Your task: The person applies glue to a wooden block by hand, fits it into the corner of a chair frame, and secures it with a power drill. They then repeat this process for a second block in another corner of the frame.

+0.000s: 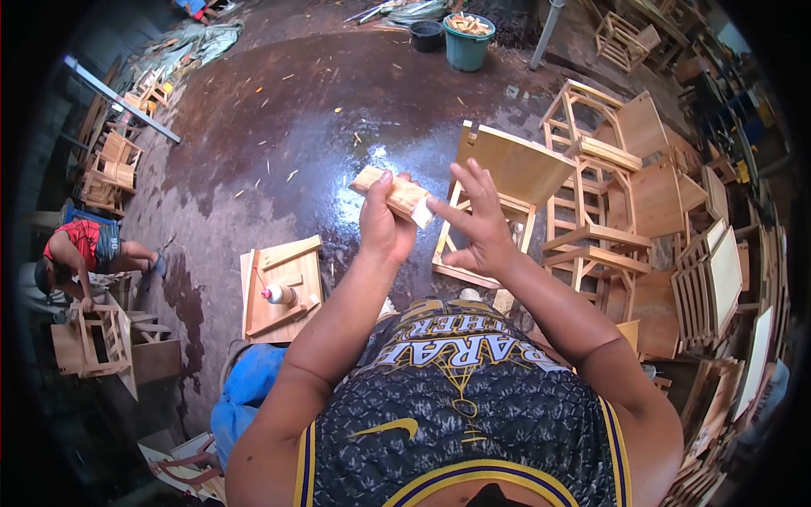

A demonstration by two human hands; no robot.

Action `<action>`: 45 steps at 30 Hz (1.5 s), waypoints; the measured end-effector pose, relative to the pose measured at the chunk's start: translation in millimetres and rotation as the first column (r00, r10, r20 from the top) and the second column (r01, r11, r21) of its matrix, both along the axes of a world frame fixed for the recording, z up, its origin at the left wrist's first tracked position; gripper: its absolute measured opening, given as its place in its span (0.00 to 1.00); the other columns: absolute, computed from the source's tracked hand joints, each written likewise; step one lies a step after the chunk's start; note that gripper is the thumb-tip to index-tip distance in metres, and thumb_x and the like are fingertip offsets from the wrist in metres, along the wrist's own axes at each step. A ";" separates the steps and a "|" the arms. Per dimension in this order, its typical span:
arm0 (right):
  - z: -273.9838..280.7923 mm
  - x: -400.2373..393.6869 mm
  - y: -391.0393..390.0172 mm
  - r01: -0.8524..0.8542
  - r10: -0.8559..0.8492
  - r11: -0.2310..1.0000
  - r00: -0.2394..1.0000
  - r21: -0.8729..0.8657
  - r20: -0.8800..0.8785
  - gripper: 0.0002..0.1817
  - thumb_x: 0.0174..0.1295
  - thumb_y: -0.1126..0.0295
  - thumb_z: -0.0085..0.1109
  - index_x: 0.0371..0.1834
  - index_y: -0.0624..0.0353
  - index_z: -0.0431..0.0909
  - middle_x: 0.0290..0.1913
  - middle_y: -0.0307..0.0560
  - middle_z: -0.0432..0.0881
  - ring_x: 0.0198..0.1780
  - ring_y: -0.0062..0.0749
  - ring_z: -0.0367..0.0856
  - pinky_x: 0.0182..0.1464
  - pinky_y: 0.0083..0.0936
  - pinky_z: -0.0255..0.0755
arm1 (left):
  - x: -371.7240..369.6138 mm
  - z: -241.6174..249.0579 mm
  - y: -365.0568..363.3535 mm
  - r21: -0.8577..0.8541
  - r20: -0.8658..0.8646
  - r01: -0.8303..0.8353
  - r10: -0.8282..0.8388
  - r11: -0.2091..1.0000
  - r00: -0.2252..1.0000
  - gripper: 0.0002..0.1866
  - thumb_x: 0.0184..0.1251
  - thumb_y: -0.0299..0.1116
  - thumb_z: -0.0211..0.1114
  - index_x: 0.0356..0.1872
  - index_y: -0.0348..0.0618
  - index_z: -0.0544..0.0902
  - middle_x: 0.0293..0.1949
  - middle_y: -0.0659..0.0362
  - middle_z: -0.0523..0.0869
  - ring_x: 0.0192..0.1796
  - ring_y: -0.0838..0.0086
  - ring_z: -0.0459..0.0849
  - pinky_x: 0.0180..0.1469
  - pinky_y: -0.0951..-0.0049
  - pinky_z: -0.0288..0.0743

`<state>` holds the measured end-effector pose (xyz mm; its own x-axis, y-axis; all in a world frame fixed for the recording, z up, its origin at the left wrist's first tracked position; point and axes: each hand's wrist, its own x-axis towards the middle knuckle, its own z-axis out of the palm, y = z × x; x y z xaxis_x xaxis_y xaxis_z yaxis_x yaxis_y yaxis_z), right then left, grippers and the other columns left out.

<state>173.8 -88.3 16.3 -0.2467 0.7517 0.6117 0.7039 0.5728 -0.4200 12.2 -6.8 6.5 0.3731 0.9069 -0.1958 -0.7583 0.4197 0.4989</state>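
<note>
My left hand [389, 221] is wrapped around a small bundle of short wooden pieces [407, 198], thumb on top. White stuff that looks like glue [422, 213] coats the end facing right. Beside that end is my right hand [480, 221], fingers spread, with the index fingertip at the white patch; whether it touches cannot be made out. Below and to the left, a bottle with a pinkish-red cap [279, 294] lies on a wooden panel [260, 311] framed by strips. Just right of my hands stands a wooden chair [515, 165].
Stacked wooden chair frames [596, 203] and panels [714, 266] crowd the right side. A green bucket of wood offcuts [467, 52] and a dark bucket [427, 36] stand at the back. At left, another person [80, 249] bends over a wooden frame [106, 338]. The floor [253, 110] looks wet.
</note>
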 end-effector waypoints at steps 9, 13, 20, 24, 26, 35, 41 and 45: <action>3.7 -1.8 0.1 0.004 -0.004 0.999 1.000 0.048 -0.008 0.40 0.52 0.26 0.50 0.62 0.39 0.78 0.75 0.55 0.55 0.77 0.57 0.47 0.72 0.62 0.40 | -0.9 8.5 -7.0 0.017 0.051 0.014 -0.015 1.000 0.999 0.11 0.66 0.40 0.61 0.43 0.50 0.72 0.40 0.59 0.77 0.45 0.69 0.77 0.47 0.65 0.77; 11.9 -2.1 -4.7 -0.042 0.040 0.997 0.999 0.061 0.020 0.40 0.52 0.26 0.51 0.61 0.39 0.78 0.75 0.55 0.56 0.77 0.57 0.48 0.72 0.62 0.41 | -0.4 10.6 -10.2 0.010 0.064 0.022 -0.022 1.000 0.998 0.11 0.66 0.40 0.62 0.43 0.50 0.72 0.40 0.59 0.77 0.44 0.69 0.78 0.47 0.65 0.77; 15.7 1.4 -0.1 -0.025 0.031 0.994 0.998 0.104 -0.058 0.40 0.52 0.26 0.52 0.60 0.41 0.79 0.74 0.56 0.57 0.76 0.58 0.49 0.72 0.60 0.42 | -1.2 17.8 -13.2 0.030 0.100 0.054 -0.057 0.998 0.993 0.12 0.65 0.40 0.62 0.44 0.50 0.72 0.39 0.59 0.77 0.43 0.70 0.78 0.45 0.65 0.78; 16.7 2.9 -0.2 -0.014 0.022 0.995 0.996 0.102 -0.082 0.41 0.51 0.26 0.52 0.59 0.42 0.80 0.73 0.56 0.58 0.76 0.58 0.49 0.72 0.60 0.42 | -3.1 17.9 -12.0 0.056 0.123 0.051 -0.058 0.997 0.991 0.12 0.65 0.38 0.62 0.45 0.50 0.71 0.40 0.59 0.76 0.44 0.69 0.78 0.47 0.64 0.77; 17.0 4.2 -1.8 -0.010 0.019 0.995 0.996 0.096 -0.090 0.41 0.51 0.26 0.53 0.59 0.43 0.80 0.73 0.56 0.58 0.76 0.58 0.49 0.72 0.61 0.41 | -4.3 18.1 -11.7 0.062 0.141 0.053 -0.062 0.997 0.988 0.13 0.65 0.36 0.62 0.46 0.50 0.70 0.40 0.58 0.77 0.44 0.68 0.78 0.48 0.63 0.77; 17.2 2.7 1.0 -0.028 0.039 0.995 0.992 0.095 -0.117 0.40 0.53 0.26 0.52 0.58 0.44 0.80 0.73 0.57 0.59 0.75 0.61 0.49 0.72 0.59 0.43 | -8.5 20.0 -4.2 0.058 0.145 0.016 -0.024 0.998 0.989 0.14 0.65 0.37 0.63 0.45 0.49 0.69 0.40 0.57 0.76 0.45 0.68 0.77 0.48 0.63 0.77; 16.4 -2.8 -0.5 -0.170 0.177 0.982 0.979 0.077 -0.098 0.40 0.53 0.27 0.52 0.58 0.44 0.80 0.72 0.58 0.59 0.75 0.61 0.50 0.72 0.59 0.43 | -9.6 21.9 -2.1 0.008 0.113 -0.041 0.040 0.999 0.993 0.13 0.66 0.38 0.62 0.44 0.47 0.70 0.39 0.58 0.77 0.44 0.68 0.78 0.48 0.62 0.77; 8.9 -12.1 -1.2 -0.136 0.141 0.990 0.979 0.041 -0.150 0.40 0.52 0.26 0.52 0.58 0.43 0.81 0.72 0.60 0.60 0.75 0.61 0.50 0.72 0.60 0.42 | -11.6 21.0 -2.2 0.037 0.136 -0.011 0.006 0.999 0.991 0.12 0.68 0.39 0.60 0.44 0.45 0.71 0.38 0.59 0.78 0.43 0.69 0.79 0.48 0.64 0.77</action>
